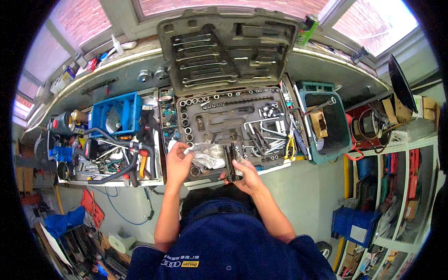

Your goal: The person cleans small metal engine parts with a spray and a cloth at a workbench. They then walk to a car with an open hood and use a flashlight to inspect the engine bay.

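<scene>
My left hand (178,163) is closed on the edge of a crumpled clear plastic bag (210,155), pinched between thumb and fingers. A bundle of long dark bolt-like metal rods (229,164) stands in my right hand (247,178), fingers wrapped round it; their exact kind is hard to tell. The bag stretches between the hands, over the front of an open grey tool case (224,128). Sockets (185,123) line the case's left side, and loose hex keys (263,128) and bits lie at its right. Yellow-handled pliers (290,147) rest at the right edge.
Combination wrenches (200,63) sit in the raised case lid (228,46). To the left are a blue crate (115,112) and a drawer of tools with a black bent hose (123,144). A green bin (326,149) stands right of the case, with shelving (396,196) beyond.
</scene>
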A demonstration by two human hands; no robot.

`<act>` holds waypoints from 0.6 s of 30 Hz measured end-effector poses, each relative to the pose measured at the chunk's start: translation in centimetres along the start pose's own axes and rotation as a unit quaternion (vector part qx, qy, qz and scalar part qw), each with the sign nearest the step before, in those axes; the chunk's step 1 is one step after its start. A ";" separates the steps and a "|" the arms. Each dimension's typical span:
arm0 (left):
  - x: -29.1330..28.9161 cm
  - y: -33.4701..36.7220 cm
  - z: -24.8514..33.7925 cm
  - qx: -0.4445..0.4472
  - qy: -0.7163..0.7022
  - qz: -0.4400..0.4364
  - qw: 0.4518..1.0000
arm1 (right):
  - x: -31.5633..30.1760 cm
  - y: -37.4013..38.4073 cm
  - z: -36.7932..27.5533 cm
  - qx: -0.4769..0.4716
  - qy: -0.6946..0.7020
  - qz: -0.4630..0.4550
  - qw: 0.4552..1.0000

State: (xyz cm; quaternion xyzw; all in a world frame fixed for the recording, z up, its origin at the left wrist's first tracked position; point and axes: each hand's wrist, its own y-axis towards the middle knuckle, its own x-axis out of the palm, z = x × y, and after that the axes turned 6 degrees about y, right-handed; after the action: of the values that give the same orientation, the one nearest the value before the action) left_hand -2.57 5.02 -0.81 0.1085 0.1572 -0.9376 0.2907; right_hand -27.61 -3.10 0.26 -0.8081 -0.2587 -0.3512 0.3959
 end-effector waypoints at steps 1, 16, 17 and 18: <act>1.0 -0.5 0.2 0.019 0.010 0.007 1.000 | -0.2 -0.2 -0.5 0.005 -0.009 0.017 1.000; 22.1 -5.3 4.4 -0.157 -0.396 -0.095 0.900 | -3.4 -4.5 -7.0 -0.204 -0.422 0.089 0.879; 22.3 -5.0 5.3 -0.169 -0.421 -0.097 0.886 | -3.8 -4.6 -7.6 -0.193 -0.399 0.096 0.891; 22.3 -4.8 5.8 -0.183 -0.446 -0.096 0.871 | -4.3 -4.7 -8.1 -0.179 -0.375 0.102 0.904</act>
State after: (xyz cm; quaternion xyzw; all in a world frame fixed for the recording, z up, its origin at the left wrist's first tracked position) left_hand -23.98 -4.73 -0.85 -0.3922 0.1888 -0.8641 0.2526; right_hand -36.48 -7.76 2.67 -0.9592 -0.2374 -0.0208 0.1524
